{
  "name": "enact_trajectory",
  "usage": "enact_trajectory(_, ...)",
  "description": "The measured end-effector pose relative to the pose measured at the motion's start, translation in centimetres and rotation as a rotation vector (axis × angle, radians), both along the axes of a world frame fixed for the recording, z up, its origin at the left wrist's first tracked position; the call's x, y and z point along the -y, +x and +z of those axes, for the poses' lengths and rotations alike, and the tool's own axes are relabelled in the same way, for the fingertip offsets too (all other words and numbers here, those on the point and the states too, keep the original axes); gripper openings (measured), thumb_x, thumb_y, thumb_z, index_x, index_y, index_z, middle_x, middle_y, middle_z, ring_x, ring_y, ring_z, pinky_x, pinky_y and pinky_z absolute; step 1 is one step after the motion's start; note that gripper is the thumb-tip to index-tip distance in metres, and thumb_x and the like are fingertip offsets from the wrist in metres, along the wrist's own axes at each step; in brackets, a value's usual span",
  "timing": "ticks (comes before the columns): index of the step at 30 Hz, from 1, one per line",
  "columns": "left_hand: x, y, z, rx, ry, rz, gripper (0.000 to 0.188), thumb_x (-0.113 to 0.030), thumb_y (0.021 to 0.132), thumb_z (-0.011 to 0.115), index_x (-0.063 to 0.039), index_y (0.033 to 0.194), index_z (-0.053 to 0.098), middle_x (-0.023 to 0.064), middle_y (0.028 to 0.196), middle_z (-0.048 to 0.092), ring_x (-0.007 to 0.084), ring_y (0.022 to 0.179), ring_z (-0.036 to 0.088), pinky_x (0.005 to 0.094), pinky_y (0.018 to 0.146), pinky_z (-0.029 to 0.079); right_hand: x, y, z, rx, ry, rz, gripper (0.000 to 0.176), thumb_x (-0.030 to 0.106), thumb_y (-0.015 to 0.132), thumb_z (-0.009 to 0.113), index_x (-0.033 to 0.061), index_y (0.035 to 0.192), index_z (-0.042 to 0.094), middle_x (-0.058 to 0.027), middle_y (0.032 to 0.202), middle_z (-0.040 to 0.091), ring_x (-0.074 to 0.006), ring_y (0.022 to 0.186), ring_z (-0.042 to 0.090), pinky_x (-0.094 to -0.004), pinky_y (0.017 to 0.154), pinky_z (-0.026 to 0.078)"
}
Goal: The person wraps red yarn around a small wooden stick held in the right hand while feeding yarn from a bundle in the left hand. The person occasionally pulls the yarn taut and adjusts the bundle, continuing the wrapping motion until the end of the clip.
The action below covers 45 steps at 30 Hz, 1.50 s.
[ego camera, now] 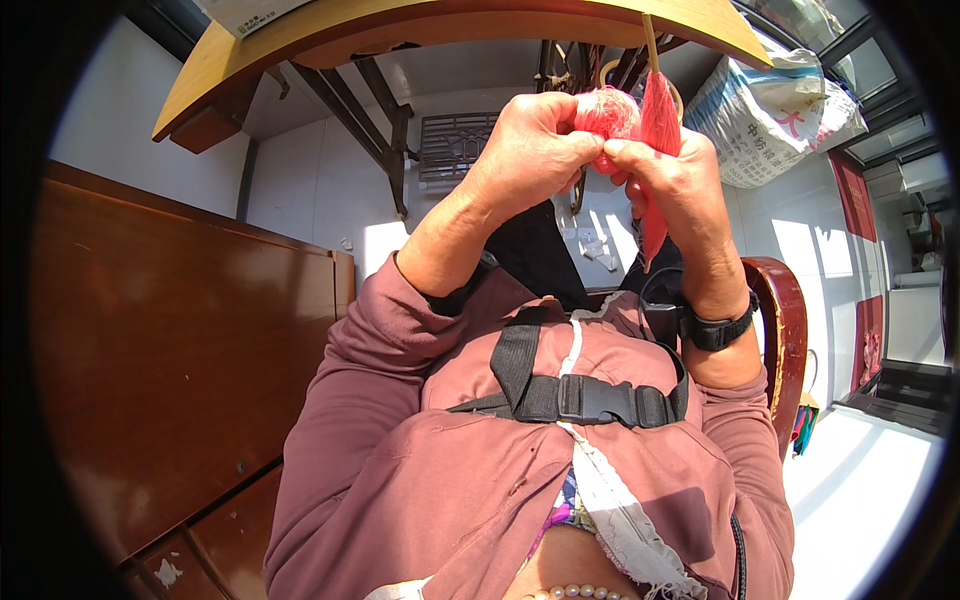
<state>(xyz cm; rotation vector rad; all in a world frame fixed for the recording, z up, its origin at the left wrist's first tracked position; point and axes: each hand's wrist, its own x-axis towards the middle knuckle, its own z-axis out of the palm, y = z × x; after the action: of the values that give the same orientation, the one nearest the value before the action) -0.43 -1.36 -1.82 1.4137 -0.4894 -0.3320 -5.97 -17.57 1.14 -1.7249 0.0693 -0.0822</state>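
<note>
My left hand [529, 154] pinches a tangled bundle of pinkish-red thread [611, 112] between thumb and fingers. My right hand [682, 176] meets it at the bundle's lower edge, thumb tip close to the left thumb. A slim stick wound with the same red thread [661, 112] passes through my right hand. Its bare wooden end [650, 45] points away from me, over the table's edge, and its thread-covered lower part tapers to a tip below the hand. My fingers hide the exact spot where the thread is gripped.
Ahead is a wooden tabletop [465, 15] over a metal treadle stand [457, 142]. A printed woven sack [750, 127] sits on the floor at right. A brown wooden cabinet [187, 337] lies on my left, a wooden chair arm [787, 322] on my right. Paper scraps [596, 251] litter the floor.
</note>
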Motion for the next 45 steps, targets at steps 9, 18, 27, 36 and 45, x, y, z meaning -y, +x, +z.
enact_trajectory(9,0.1,0.1,0.0,0.030,0.131,0.109,0.009,-0.004,0.081,0.063,0.002,0.087,0.063,0.0005,0.067,0.058,0.0041,0.050,0.048,0.0187,0.043,0.037,-0.1,0.5,-0.7,0.067,0.113,-0.079,0.016,0.001,0.076,0.054,-0.0021,0.085,0.067,-0.0041,0.063,0.061,-0.0074,0.046,0.051,-0.0234,0.041,0.041)
enact_trajectory(18,-2.3,1.9,1.1,-0.184,-0.007,-0.080,0.054,-0.051,0.090,0.059,0.002,0.099,0.065,0.0075,0.086,0.068,0.0122,0.074,0.065,0.0266,0.062,0.051,0.6,0.0,-0.3,0.106,0.092,0.052,0.017,0.002,0.076,0.058,-0.0023,0.089,0.067,-0.0030,0.063,0.060,-0.0067,0.048,0.052,-0.0223,0.043,0.040)
enact_trajectory(27,-1.0,2.5,-1.5,-0.376,-0.541,-0.047,0.017,-0.010,0.093,0.058,0.005,0.100,0.062,0.0128,0.094,0.068,0.0173,0.084,0.068,0.0290,0.077,0.055,-0.2,-0.1,-0.5,-0.035,0.052,0.205,0.010,0.005,0.078,0.065,-0.0017,0.085,0.066,-0.0030,0.061,0.059,-0.0083,0.044,0.050,-0.0228,0.042,0.039)
enact_trajectory(36,-0.2,1.7,-1.2,-0.259,-0.588,0.210,0.016,-0.013,0.095,0.060,0.002,0.091,0.062,0.0084,0.083,0.068,0.0116,0.069,0.065,0.0238,0.064,0.054,0.2,0.0,-0.8,-0.105,0.037,0.229,0.014,0.010,0.080,0.069,-0.0005,0.089,0.066,-0.0035,0.063,0.061,-0.0067,0.046,0.052,-0.0204,0.042,0.040)
enact_trajectory(45,0.0,1.6,-1.5,-0.288,-0.545,0.168,0.018,-0.015,0.095,0.058,0.003,0.095,0.061,0.0101,0.087,0.067,0.0137,0.073,0.065,0.0267,0.068,0.055,0.2,-0.5,0.0,0.119,-0.144,0.018,0.009,0.007,0.081,0.071,0.0015,0.086,0.066,-0.0008,0.067,0.061,-0.0051,0.057,0.053,-0.0213,0.050,0.043)
